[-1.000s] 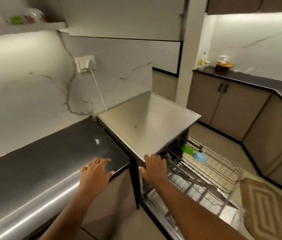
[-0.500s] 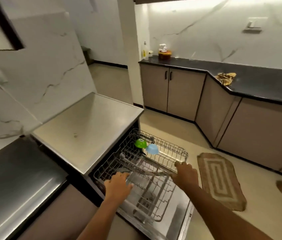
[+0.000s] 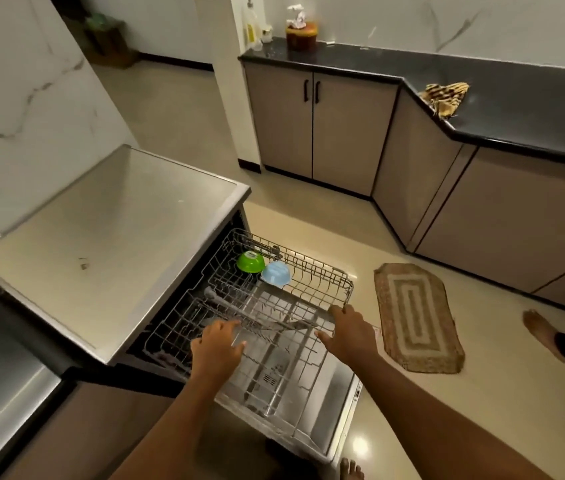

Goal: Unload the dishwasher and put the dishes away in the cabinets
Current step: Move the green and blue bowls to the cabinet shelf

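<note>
While the steel-topped dishwasher (image 3: 114, 237) stands with its door (image 3: 340, 410) folded down flat, both hands sit at the front rail of the pulled-out grey wire upper rack (image 3: 295, 292). The right hand (image 3: 350, 332) rests on the rack's front right corner, fingers laid over the top wire and thumb stretched toward the other hand; whether the fingertips curl under the wire cannot be told. The left hand (image 3: 218, 346) lies at the same front rail, to the left of the right hand, its fingers only loosely bent and pointing across the wires, with nothing plainly clasped in it.

Beyond both hands, at the far side of the rack near the dishwasher's opening, an upturned green plastic bowl (image 3: 250, 261) and an upturned pale blue plastic bowl (image 3: 276, 273) sit side by side, the blue one just to the right of the green and nearer the right hand. Below the hands, a second wire rack (image 3: 274, 386) shows through the upper one, above the open door.

To the right of the right hand, a brown and cream woven mat (image 3: 416, 317) lies on the tiled floor. Further off, beige base cabinets (image 3: 322, 123) carry a black stone counter (image 3: 516, 109), where a striped yellow-and-black cloth (image 3: 444, 95) lies at the corner. A bare foot (image 3: 352, 469) shows just below the door's edge.
</note>
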